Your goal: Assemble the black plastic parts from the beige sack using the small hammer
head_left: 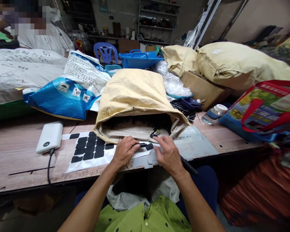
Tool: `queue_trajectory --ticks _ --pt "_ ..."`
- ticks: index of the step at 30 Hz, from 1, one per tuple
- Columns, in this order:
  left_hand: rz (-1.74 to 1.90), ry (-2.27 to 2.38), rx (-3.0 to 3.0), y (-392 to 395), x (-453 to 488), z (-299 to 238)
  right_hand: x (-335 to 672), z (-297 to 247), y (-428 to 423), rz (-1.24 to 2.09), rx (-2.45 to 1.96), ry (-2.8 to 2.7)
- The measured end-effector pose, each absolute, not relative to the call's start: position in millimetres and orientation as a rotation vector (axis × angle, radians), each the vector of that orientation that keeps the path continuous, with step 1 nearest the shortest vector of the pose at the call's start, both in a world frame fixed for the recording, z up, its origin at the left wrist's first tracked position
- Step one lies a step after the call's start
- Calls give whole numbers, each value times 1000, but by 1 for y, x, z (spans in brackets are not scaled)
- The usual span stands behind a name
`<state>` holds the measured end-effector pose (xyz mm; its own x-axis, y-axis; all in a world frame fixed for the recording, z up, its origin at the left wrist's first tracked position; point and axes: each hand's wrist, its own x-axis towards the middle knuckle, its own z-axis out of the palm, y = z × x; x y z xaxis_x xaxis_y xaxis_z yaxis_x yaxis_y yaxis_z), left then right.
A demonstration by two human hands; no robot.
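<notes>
My left hand [126, 149] is closed, its thumb and fingers pinching a thin black piece [143, 145]. Across from it, my right hand [168, 154] curls around what looks like a long black rod [189, 166]; most of its length is hidden by the palm. A shiny metal end [155, 133] shows at the index finger. Beside the right thumb tip is a black rounded patch [149, 147]; whether the thumb grips it I cannot tell. A white sheet [87, 165] with several black rounded patches lies left of my hands. Just beyond, a tan woven sack [135, 88] gapes toward me, dark items inside.
A white power bank [49, 137] with a black cable stands left on the wooden table [21, 164]. A clear jar [214, 114], black strips [183, 109] and a colourful bag [263, 109] are at right. Full sacks [239, 64] line the back. Another person is at upper left.
</notes>
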<state>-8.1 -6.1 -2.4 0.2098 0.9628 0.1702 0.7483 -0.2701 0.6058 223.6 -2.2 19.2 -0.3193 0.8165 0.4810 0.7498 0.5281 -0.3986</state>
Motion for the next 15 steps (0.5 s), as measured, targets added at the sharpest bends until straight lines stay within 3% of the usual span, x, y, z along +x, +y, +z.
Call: queue_trajectory --ticks 3,15 --pt "741 1588 2116 -7 -8 -2 207 22 -5 327 -1116 -2257" --pt "732 1582 2213 -9 -7 -4 192 4 5 249 -1116 -2390"
